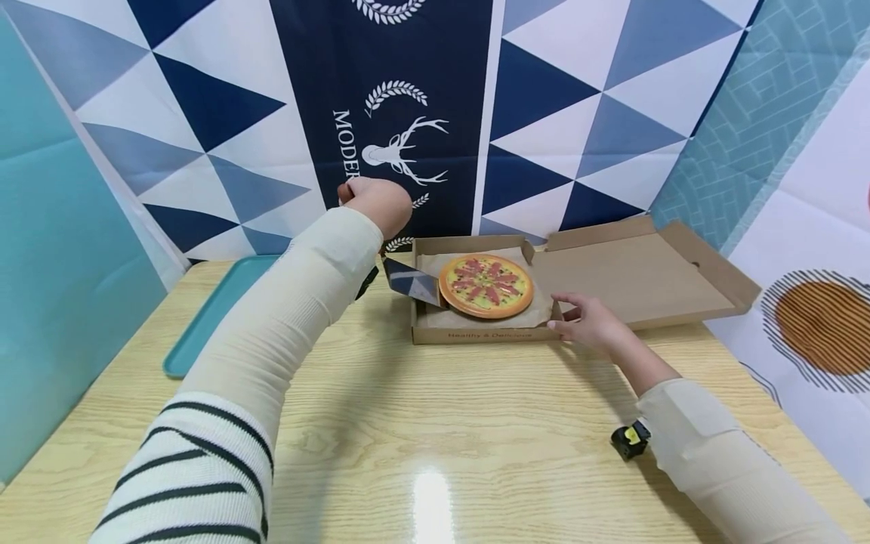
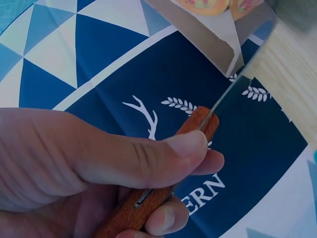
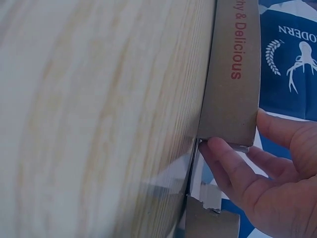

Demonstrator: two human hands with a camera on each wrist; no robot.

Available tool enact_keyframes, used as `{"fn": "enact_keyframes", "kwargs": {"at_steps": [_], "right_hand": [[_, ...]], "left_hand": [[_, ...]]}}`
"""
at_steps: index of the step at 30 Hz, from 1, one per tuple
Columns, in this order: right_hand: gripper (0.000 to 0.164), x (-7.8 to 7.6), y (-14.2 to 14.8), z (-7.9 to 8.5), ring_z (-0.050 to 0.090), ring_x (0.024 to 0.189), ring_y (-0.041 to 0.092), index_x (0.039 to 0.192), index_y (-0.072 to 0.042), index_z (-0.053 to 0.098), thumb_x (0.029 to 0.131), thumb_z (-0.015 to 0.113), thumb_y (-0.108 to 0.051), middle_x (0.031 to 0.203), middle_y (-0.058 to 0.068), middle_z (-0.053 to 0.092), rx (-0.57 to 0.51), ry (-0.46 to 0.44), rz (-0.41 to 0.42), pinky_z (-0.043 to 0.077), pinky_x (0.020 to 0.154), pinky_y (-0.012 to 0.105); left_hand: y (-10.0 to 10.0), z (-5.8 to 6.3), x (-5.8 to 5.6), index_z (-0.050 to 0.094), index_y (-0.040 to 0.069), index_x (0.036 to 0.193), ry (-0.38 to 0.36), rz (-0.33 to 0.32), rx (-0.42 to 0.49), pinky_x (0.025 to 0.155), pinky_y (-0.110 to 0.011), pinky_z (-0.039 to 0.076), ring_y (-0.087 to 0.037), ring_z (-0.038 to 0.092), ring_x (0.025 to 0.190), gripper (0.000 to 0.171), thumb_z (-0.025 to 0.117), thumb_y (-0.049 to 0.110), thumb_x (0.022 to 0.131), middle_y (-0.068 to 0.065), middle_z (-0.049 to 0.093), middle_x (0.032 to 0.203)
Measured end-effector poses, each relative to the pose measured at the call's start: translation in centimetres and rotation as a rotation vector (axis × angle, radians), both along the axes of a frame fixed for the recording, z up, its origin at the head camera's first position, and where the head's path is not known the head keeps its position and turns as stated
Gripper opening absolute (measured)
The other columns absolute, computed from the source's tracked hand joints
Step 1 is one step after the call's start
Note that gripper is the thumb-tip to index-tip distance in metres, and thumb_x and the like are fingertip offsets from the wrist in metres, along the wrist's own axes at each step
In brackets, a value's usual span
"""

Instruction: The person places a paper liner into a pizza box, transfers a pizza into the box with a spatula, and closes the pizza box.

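Observation:
In the head view, my left hand (image 1: 384,204) is raised at the box's left side, gripping the brown wooden handle (image 2: 200,119) of a pizza server. Its shiny metal blade (image 1: 410,282) slants down over the box's left wall, with the tip at the edge of the pizza (image 1: 484,266). The round pizza, with an orange rim and red toppings, lies on brown paper (image 1: 541,302) inside an open cardboard pizza box (image 1: 435,336). My right hand (image 1: 590,325) holds the front right corner of that box, thumb and fingers around the corner in the right wrist view.
The box's lid (image 1: 632,276) lies folded open to the right. A teal tray (image 1: 224,302) sits on the wooden table (image 1: 381,438) at the left, partly behind my left forearm. Patterned cloth (image 1: 557,113) hangs behind the box. A small black device (image 1: 630,440) is beside my right wrist.

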State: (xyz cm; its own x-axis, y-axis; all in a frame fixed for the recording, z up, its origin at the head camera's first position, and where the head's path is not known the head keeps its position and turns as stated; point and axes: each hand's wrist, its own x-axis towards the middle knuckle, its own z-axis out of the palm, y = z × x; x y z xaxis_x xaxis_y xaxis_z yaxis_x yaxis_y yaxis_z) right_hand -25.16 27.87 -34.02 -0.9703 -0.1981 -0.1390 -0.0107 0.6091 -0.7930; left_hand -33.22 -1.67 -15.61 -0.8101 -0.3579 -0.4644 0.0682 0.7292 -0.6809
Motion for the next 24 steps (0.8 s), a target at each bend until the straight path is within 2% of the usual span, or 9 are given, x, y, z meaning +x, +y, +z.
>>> {"fn": "enact_keyframes", "kwargs": {"at_steps": [6,13,18,21,24], "right_hand": [[0.064,0.0,0.1,0.0,0.064,0.097,0.033,0.150,0.007,0.025,0.097,0.059,-0.006,0.125,0.042,0.046,-0.007,0.002,-0.004,0.055,0.084,0.040],[0.064,0.1,0.1,0.0,0.064,0.097,0.034,0.149,0.008,0.026,0.096,0.060,-0.006,0.125,0.042,0.047,0.006,0.018,0.004,0.055,0.084,0.041],[0.065,0.2,-0.1,0.2,0.064,0.097,0.035,0.149,0.008,0.026,0.096,0.060,-0.007,0.126,0.043,0.046,0.013,0.016,0.003,0.054,0.085,0.042],[0.065,0.2,-0.1,0.2,0.064,0.097,0.035,0.149,0.008,0.025,0.096,0.061,-0.007,0.126,0.043,0.045,0.014,0.015,0.003,0.055,0.084,0.042],[0.065,0.2,-0.2,0.2,0.064,0.097,0.035,0.149,0.008,0.025,0.096,0.061,-0.008,0.125,0.043,0.046,0.013,0.014,0.002,0.055,0.084,0.041]], "left_hand": [[0.0,0.1,0.3,0.054,0.000,0.120,0.062,0.007,-0.004,0.081,-0.029,0.038,-0.013,0.050,0.073,0.026,0.043,0.016,0.103,-0.003,0.053,0.079],[0.1,0.1,0.8,0.057,0.001,0.114,0.142,-0.059,0.081,0.077,-0.031,0.041,-0.016,0.047,0.068,0.022,0.046,0.013,0.099,-0.003,0.050,0.080],[0.2,0.2,1.0,0.056,0.001,0.114,0.151,-0.051,0.061,0.076,-0.032,0.039,-0.016,0.046,0.069,0.022,0.047,0.015,0.099,-0.004,0.048,0.081],[0.3,0.2,1.2,0.057,0.002,0.111,0.172,-0.040,0.077,0.075,-0.032,0.038,-0.016,0.044,0.069,0.022,0.044,0.016,0.100,-0.003,0.047,0.079],[0.6,0.1,1.3,0.056,0.002,0.108,0.185,-0.055,0.083,0.074,-0.033,0.036,-0.017,0.043,0.068,0.024,0.039,0.017,0.102,-0.002,0.045,0.076]]}}
